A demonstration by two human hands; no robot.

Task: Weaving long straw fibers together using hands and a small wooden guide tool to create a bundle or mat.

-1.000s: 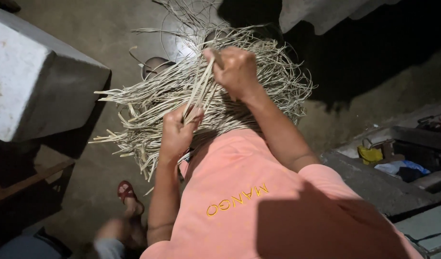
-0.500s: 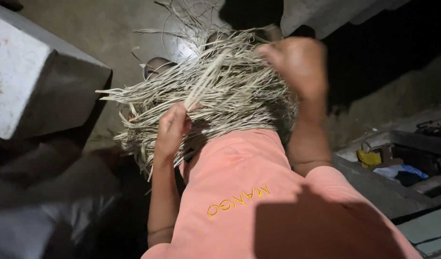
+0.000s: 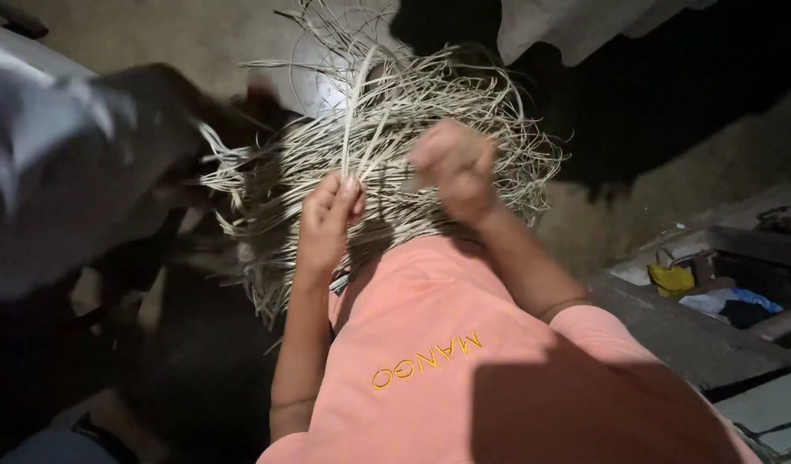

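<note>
A large tangled heap of pale dried fibre strips (image 3: 387,163) is spread across the frame's centre. One upright strip is pinched by the left hand (image 3: 326,225), fingers together, apparently singled out; the blurred right hand (image 3: 454,167) – grip indiscernible.

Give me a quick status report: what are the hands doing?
Left hand pinching pale dried strips. Right hand blurred, closed above the strip pile; grip unclear. Nothing between hands and pile.
</note>
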